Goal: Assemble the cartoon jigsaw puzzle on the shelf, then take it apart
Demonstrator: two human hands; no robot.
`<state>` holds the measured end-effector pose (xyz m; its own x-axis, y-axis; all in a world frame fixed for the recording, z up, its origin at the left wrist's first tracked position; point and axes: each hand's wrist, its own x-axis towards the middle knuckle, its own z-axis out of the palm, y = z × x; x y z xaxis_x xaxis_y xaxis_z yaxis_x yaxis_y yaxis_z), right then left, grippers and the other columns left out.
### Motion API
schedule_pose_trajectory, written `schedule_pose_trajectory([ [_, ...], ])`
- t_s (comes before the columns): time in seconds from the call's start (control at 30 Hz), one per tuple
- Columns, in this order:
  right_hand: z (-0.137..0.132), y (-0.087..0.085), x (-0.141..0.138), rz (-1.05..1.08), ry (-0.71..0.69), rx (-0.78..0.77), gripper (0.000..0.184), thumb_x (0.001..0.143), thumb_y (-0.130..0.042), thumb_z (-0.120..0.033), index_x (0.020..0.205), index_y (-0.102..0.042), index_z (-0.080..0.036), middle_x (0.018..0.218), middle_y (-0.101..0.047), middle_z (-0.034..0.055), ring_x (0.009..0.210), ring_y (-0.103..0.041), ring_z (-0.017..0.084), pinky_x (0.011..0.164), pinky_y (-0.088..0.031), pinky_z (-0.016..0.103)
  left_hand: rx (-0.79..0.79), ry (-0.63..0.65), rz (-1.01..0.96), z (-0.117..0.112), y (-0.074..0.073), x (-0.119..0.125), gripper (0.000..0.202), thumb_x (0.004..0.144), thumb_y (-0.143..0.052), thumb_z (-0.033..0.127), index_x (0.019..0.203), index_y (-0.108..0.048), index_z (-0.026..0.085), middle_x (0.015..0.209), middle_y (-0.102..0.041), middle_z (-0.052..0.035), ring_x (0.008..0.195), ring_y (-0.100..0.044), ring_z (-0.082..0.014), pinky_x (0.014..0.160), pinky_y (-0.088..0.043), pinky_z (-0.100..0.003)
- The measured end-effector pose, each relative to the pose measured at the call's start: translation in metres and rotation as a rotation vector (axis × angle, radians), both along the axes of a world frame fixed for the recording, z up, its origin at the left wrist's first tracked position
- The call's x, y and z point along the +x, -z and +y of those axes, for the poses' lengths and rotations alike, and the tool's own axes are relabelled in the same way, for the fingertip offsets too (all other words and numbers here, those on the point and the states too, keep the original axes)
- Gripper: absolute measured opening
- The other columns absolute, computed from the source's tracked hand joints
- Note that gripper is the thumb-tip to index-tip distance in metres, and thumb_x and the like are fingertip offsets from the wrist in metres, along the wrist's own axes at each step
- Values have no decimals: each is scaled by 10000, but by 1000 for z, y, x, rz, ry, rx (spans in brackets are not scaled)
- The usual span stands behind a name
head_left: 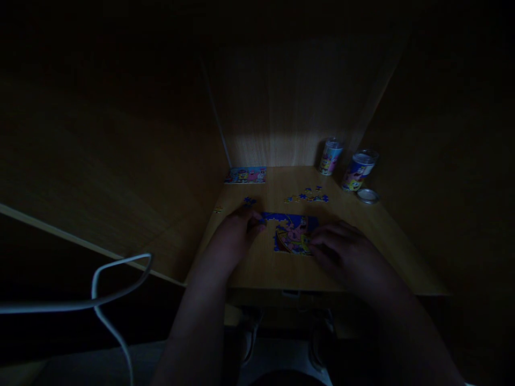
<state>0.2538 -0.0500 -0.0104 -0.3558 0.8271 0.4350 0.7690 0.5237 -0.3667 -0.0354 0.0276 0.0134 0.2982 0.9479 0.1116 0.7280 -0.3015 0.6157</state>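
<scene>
A partly assembled jigsaw puzzle [293, 240] lies on the wooden surface, showing pink and yellow cartoon figures on blue. Its upper left has a gap below a blue top strip. At that gap my left hand [237, 233] pinches a small blue puzzle piece [262, 221], partly covered by the fingers. My right hand [341, 242] rests at the puzzle's right edge, fingers bent and their tips gripping that edge, which they partly hide. Loose puzzle pieces [308, 197] lie beyond the puzzle, and a few blue pieces [249, 201] are just past my left hand.
Another cartoon puzzle [246, 175] lies at the back left. Two cartoon-printed cans [330, 157] [358, 171] stand at the back right, beside a round lid [367, 196]. Wooden panels enclose the dim surface. A white cable [120, 261] loops at the left.
</scene>
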Motion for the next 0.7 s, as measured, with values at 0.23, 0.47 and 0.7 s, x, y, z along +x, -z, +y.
schedule_pose_trajectory([
  [0.23, -1, -2, -1, -3, 10, -8, 108, 1053, -689, -201, 1008, -761, -267, 1110, -815, 55, 1043, -747, 275, 941, -616, 485, 64, -11, 51, -1, -1, 4, 85, 1025, -739, 229, 1083, -798, 248, 1184, -838, -54, 1076, -796, -247, 966, -590, -361],
  [0.47, 0, 0, 0, 4, 8, -9, 107, 1042, -694, -197, 1005, -766, -267, 1113, -816, 54, 1030, -748, 268, 937, -616, 484, 78, -40, 53, -2, -2, 5, 121, 1029, -737, 211, 1130, -792, 247, 1204, -826, -64, 1095, -792, -249, 972, -599, -358],
  [0.7, 0, 2, 1, 5, 1, -24, 95, 1062, -681, -221, 1026, -760, -260, 1136, -812, 55, 1057, -741, 270, 951, -603, 476, 99, -36, 89, -2, -2, 6, 82, 1029, -740, 205, 1085, -792, 235, 1176, -820, -61, 1075, -786, -254, 968, -592, -365],
])
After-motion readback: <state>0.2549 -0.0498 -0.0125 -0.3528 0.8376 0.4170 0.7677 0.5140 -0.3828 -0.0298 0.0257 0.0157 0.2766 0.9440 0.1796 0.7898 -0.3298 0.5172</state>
